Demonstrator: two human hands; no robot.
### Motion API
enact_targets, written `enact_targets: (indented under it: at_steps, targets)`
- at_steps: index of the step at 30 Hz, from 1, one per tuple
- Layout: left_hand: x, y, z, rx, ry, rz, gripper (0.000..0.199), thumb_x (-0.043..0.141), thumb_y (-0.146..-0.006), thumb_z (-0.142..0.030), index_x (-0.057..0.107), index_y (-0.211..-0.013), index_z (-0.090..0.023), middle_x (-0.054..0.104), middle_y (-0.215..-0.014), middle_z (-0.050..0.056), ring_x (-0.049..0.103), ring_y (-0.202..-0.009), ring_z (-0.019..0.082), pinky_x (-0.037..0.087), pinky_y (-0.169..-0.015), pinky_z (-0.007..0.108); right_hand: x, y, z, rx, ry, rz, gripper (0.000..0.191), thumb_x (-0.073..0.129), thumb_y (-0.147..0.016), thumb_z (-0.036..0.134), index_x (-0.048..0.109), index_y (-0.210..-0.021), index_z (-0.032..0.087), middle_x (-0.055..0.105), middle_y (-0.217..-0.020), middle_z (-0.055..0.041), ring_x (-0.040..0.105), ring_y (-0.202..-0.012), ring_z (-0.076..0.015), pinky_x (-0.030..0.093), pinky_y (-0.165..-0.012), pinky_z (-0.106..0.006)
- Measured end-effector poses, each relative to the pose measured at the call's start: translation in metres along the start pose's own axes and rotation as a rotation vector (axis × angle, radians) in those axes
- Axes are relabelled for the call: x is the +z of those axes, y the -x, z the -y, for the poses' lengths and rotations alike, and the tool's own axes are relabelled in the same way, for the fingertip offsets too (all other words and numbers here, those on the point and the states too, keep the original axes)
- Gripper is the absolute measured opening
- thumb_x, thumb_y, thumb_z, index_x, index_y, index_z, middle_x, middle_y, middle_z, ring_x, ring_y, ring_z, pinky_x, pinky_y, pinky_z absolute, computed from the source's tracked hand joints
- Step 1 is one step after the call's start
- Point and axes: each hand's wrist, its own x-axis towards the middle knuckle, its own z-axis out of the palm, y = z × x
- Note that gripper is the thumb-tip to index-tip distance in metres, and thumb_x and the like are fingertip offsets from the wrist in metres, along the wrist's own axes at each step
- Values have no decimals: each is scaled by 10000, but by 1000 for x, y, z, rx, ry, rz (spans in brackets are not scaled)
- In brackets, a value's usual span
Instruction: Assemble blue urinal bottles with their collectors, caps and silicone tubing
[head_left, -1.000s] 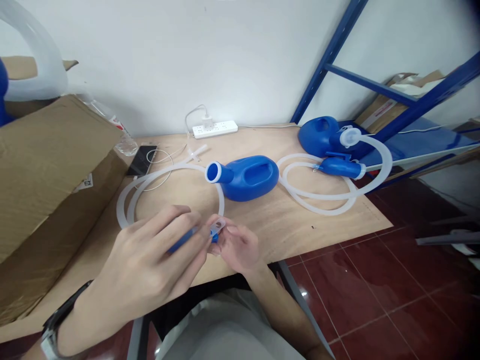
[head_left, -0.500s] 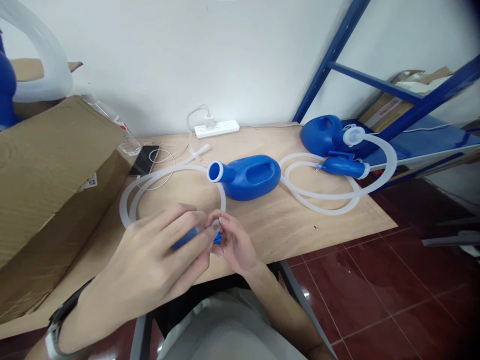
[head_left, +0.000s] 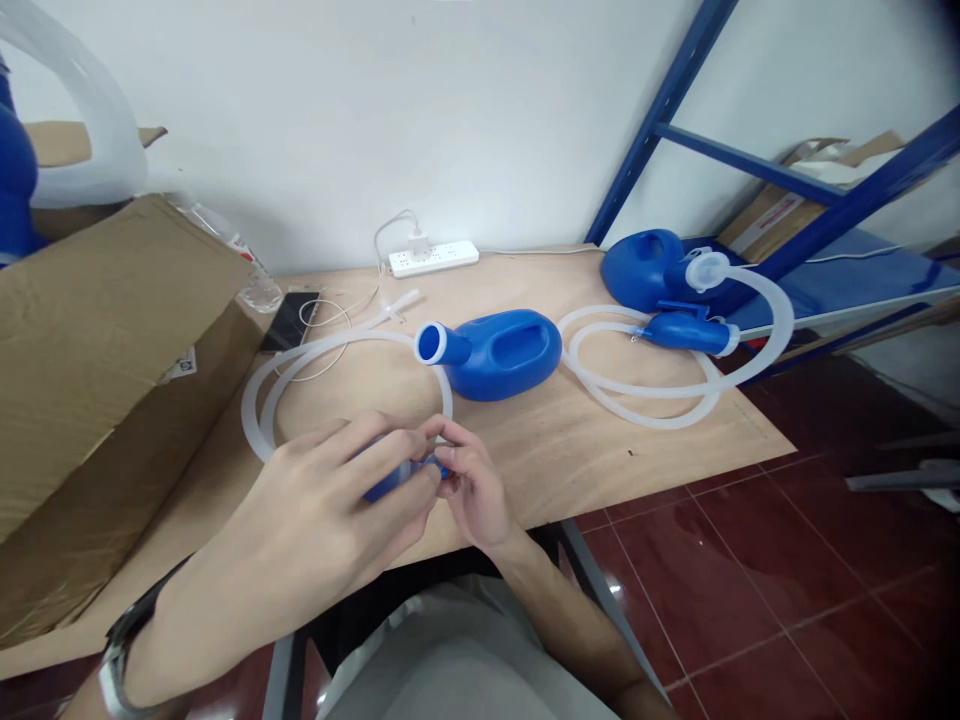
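Note:
My left hand [head_left: 345, 490] is wrapped round a blue plastic piece [head_left: 386, 482], mostly covered by its fingers. Fingertips of my right hand [head_left: 476, 485] pinch a small blue and clear part [head_left: 439, 466] at the end of that piece, touching the left fingertips. Just beyond the hands lies a blue bottle [head_left: 506, 355] with its open, white-rimmed neck pointing left. A coiled clear tube [head_left: 262, 400] runs behind my left hand and past the bottle's neck.
An open cardboard box [head_left: 112, 300] fills the left side. Behind are a phone [head_left: 291, 320], a plastic bottle [head_left: 259, 285] and a power strip [head_left: 435, 258]. On the right lie another blue bottle [head_left: 637, 270], a smaller blue container [head_left: 679, 333] and looped tubing [head_left: 652, 390], beside a blue rack [head_left: 660, 110].
Both hands have shifted slightly right with the blue piece. The right fingers have closed over the small part, which now shows less.

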Motion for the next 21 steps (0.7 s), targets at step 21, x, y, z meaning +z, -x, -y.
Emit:
enact_targets:
  at_steps: [21]
  targets:
    - [-9, 2, -7, 148, -143, 10, 229, 543, -1010, -17, 766, -996, -66, 756, -961, 105, 695, -889, 304, 567, -655, 460, -3, 13, 11, -122, 317, 168, 227, 459, -1079, 351, 638, -1004, 233, 502, -803, 31, 414, -675, -128, 387, -646, -276]
